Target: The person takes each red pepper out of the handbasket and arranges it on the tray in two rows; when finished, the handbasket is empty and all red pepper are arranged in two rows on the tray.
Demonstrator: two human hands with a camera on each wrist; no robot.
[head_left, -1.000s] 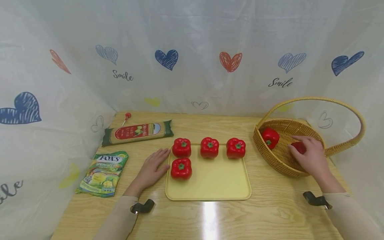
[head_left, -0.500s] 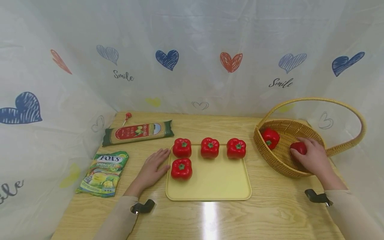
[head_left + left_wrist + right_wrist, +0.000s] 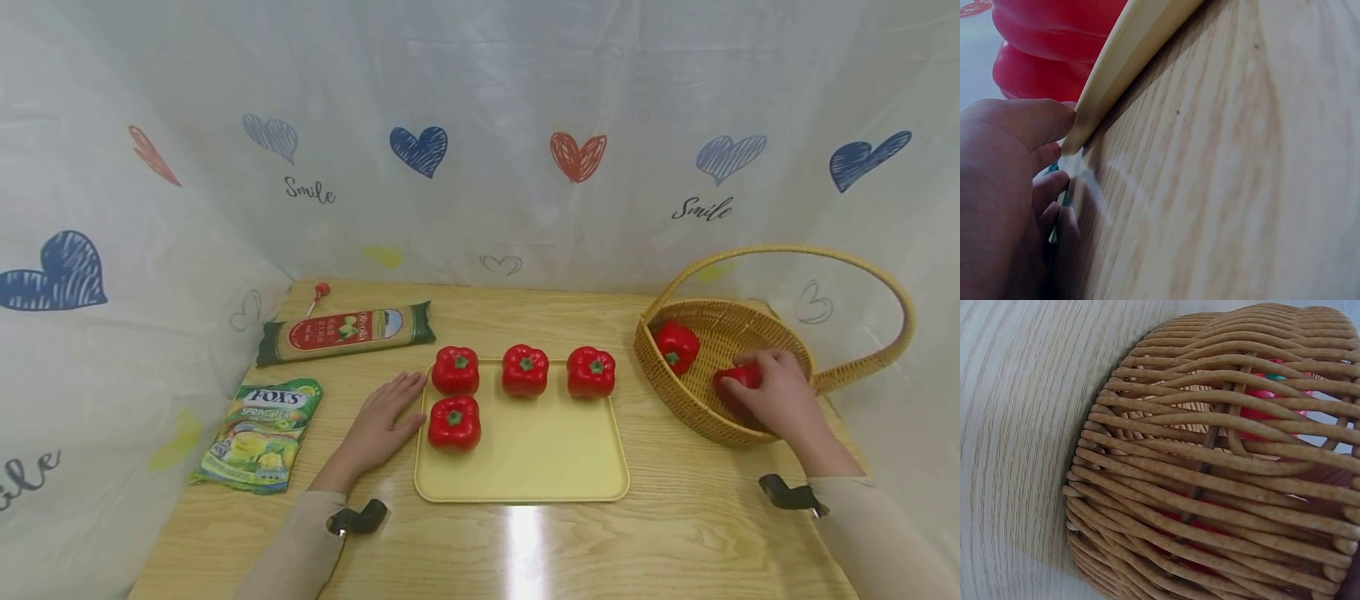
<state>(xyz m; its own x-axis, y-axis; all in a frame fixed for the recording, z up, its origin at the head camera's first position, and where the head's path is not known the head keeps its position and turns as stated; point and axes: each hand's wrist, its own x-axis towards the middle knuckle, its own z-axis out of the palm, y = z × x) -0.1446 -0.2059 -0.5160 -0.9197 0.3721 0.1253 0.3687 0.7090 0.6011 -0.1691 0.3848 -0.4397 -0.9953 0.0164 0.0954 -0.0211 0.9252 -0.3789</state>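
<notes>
In the head view my right hand (image 3: 783, 396) reaches into the wicker basket (image 3: 663, 396) and holds a red bell pepper (image 3: 733, 385), fingers over its far side and thumb on the near side. A second red bell pepper (image 3: 677, 345) lies against the basket's left wall. From the right wrist, woven strands (image 3: 1210, 465) hide most of the hand and peppers. My left hand (image 3: 382, 425) rests flat on the table, fingertips right at the left rim of the yellow tray (image 3: 540, 462). Several red bell peppers stand on that tray, one (image 3: 454, 423) nearest the left hand.
A long spaghetti packet (image 3: 345, 333) lies at the back left, with a red lollipop (image 3: 321, 290) behind it. Left of the left arm is a green candy bag (image 3: 258, 433). The basket's tall handle (image 3: 795, 247) arches up at the right. A printed curtain (image 3: 495, 200) hangs behind the table.
Inside the basket, the right hand has shifted the pepper slightly left and toward the near wall, and more of its red side shows. The left hand stays put.
</notes>
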